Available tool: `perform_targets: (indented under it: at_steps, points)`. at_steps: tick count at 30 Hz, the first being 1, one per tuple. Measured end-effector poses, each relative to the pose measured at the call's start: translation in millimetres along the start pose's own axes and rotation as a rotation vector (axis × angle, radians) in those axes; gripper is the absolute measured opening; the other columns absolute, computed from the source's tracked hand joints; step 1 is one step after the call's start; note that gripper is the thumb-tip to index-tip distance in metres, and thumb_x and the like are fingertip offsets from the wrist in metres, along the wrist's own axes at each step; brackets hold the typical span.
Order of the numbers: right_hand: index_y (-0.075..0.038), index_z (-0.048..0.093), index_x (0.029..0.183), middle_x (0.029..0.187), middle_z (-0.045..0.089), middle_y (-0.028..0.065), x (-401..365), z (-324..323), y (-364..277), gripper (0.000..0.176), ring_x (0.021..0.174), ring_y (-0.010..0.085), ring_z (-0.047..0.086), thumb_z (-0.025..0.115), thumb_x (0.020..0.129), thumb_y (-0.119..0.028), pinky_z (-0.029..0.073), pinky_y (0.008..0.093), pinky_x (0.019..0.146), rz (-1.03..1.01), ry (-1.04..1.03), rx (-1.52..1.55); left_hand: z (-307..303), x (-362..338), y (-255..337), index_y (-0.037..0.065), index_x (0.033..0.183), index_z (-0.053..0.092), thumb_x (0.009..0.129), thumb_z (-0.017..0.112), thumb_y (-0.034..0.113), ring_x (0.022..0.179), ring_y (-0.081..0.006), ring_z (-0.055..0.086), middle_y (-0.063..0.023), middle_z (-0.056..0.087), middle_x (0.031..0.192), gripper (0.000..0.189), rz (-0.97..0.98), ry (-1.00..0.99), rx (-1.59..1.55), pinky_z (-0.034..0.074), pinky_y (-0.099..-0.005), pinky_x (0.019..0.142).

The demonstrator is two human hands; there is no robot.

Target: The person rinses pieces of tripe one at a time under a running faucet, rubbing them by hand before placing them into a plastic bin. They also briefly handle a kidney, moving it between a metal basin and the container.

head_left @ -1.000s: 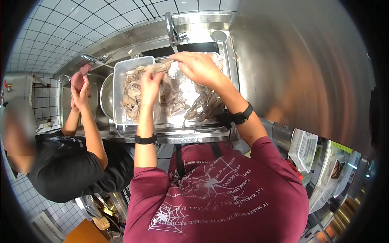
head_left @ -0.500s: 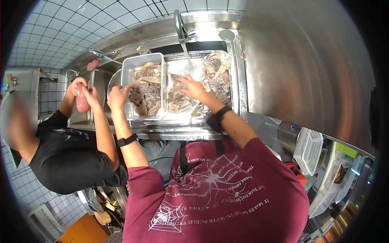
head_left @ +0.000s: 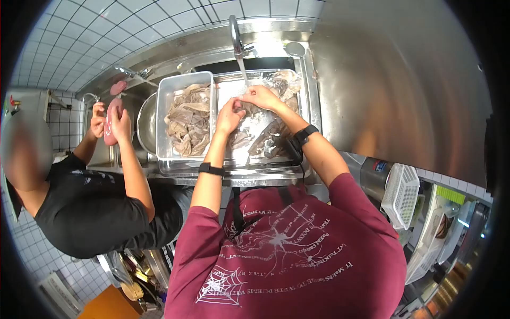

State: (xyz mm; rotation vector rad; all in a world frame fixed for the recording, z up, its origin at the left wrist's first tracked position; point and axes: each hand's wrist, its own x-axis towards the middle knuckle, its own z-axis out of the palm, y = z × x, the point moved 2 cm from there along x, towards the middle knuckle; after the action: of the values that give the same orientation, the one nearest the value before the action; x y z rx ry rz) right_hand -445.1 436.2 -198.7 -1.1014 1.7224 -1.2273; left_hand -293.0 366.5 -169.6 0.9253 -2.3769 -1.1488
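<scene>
- The left hand [head_left: 229, 114] and the right hand [head_left: 263, 97] meet over the sink [head_left: 312, 103], just below the tap [head_left: 234, 29], whose water stream [head_left: 242, 66] falls at 12 o'clock of them.
- Between them is a strip of pale meat [head_left: 245, 106]. Both hands are closed on it with fingers pinched tight, the left at its lower end and the right at its upper end.
- The strip's long axis runs roughly from 8 o'clock to 2 o'clock, from the left fingers up toward the right palm. Its ends are hidden inside the fingers, so which way they point cannot be told.
- The strip hangs just above the wet sink floor, right where the water lands.
- A loose heap of meat [head_left: 271, 141] lies in the sink at 4 o'clock of the hands, and more pieces [head_left: 284, 82] sit in the corner at 2 o'clock.
- A metal tray [head_left: 160, 125] full of pale, folded pieces stands at 9 o'clock of the left hand, its long side running 12 to 6 and touching the sink's edge.
- A round bowl [head_left: 144, 125] lies just beyond the tray, also at 9 o'clock.
- A black band [head_left: 211, 169] circles the left wrist and a watch [head_left: 306, 134] the right.
- Further out at 9 o'clock, a co-worker's hands [head_left: 121, 119] in a second basin clasp a pink piece [head_left: 110, 127] held upright, long axis 12 to 6.
- White baskets [head_left: 401, 189] stand well apart at 4 o'clock.
</scene>
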Motion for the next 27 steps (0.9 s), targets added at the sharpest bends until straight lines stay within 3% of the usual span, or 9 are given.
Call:
perform_targets:
  at_steps: [4, 7, 8, 11, 17, 19, 23, 25, 27]
  points:
    - [-0.004, 0.060, 0.069, 0.060, 0.051, -0.0021, 5, -27, -1, 0.037, 0.058, 0.0070, 0.044, 0.067, 0.081, -0.038, 0.037, 0.0265, 0.051, 0.101, 0.151, -0.024, 21, 34, -33, -0.001, 0.090, 0.064, 0.079, 0.065, 0.010, 0.079, -0.0108, 0.061, -0.0075, 0.065, 0.083, 0.016, -0.230, -0.237, -0.265, 0.048, -0.0250, 0.072]
    - [-0.004, 0.060, 0.069, 0.061, 0.051, -0.0026, 7, -44, -16, 0.037, 0.059, 0.0066, 0.044, 0.066, 0.082, -0.038, 0.037, 0.0261, 0.051, 0.068, 0.153, 0.052, 20, 38, -7, -0.001, 0.094, 0.064, 0.079, 0.066, 0.009, 0.076, -0.0096, 0.058, -0.0044, 0.066, 0.083, 0.018, -0.033, -0.170, -0.407, 0.048, -0.0252, 0.070]
    - [-0.002, 0.061, 0.069, 0.061, 0.054, 0.0022, 13, -48, -16, 0.040, 0.061, 0.0090, 0.047, 0.069, 0.078, -0.041, 0.041, 0.0289, 0.055, 0.103, 0.133, 0.066, 24, 39, 4, -0.001, 0.099, 0.062, 0.078, 0.067, 0.009, 0.077, -0.0082, 0.058, -0.0030, 0.065, 0.084, 0.023, 0.076, -0.185, -0.420, 0.046, -0.0239, 0.067]
    - [-0.003, 0.060, 0.074, 0.066, 0.054, -0.0023, 21, -50, -16, 0.036, 0.063, 0.0067, 0.046, 0.068, 0.081, -0.037, 0.039, 0.0252, 0.054, 0.036, 0.131, 0.126, 27, 42, 12, -0.001, 0.105, 0.060, 0.078, 0.068, 0.007, 0.074, -0.0072, 0.057, -0.0025, 0.065, 0.082, 0.029, -0.095, -0.231, -0.447, 0.045, -0.0227, 0.066]
    - [0.001, 0.062, 0.096, 0.092, 0.065, 0.0061, 26, -59, -24, 0.030, 0.084, 0.0110, 0.058, 0.071, 0.078, -0.021, 0.047, 0.0251, 0.075, -0.014, -0.103, 0.281, 14, 58, -17, -0.002, 0.103, 0.065, 0.083, 0.064, 0.016, 0.069, -0.0074, 0.055, -0.0006, 0.065, 0.079, 0.027, -0.170, -0.148, -0.405, 0.042, -0.0217, 0.062]
    - [0.000, 0.063, 0.095, 0.087, 0.065, 0.0043, 21, -65, -35, 0.029, 0.081, 0.0113, 0.058, 0.072, 0.076, -0.020, 0.047, 0.0278, 0.073, -0.069, -0.103, 0.043, 2, 60, -17, -0.002, 0.102, 0.066, 0.084, 0.063, 0.019, 0.070, -0.0078, 0.056, -0.0005, 0.065, 0.078, 0.027, -0.194, -0.174, -0.426, 0.042, -0.0226, 0.063]
    - [-0.004, 0.066, 0.092, 0.081, 0.067, 0.0077, 28, -65, -32, 0.028, 0.077, 0.0181, 0.062, 0.074, 0.072, -0.021, 0.048, 0.0318, 0.072, -0.047, -0.048, -0.019, -23, 67, -14, -0.001, 0.097, 0.068, 0.086, 0.060, 0.021, 0.073, -0.0093, 0.056, -0.0017, 0.065, 0.079, 0.026, -0.319, -0.173, -0.445, 0.043, -0.0232, 0.068]
    - [-0.006, 0.064, 0.088, 0.079, 0.065, 0.0129, 23, -65, -40, 0.024, 0.077, 0.0256, 0.063, 0.073, 0.072, -0.022, 0.048, 0.0356, 0.070, 0.047, 0.079, -0.339, -27, 67, 1, -0.001, 0.098, 0.068, 0.086, 0.057, 0.018, 0.073, -0.0105, 0.058, -0.0031, 0.066, 0.083, 0.025, -0.229, -0.137, -0.595, 0.044, -0.0233, 0.065]
    - [-0.006, 0.062, 0.086, 0.077, 0.064, 0.0125, 18, -62, -44, 0.023, 0.074, 0.0246, 0.062, 0.072, 0.074, -0.022, 0.047, 0.0350, 0.068, -0.018, 0.118, -0.367, -28, 71, 2, 0.000, 0.099, 0.067, 0.087, 0.055, 0.016, 0.072, -0.0115, 0.059, -0.0048, 0.066, 0.086, 0.024, -0.376, -0.235, -0.817, 0.043, -0.0240, 0.061]
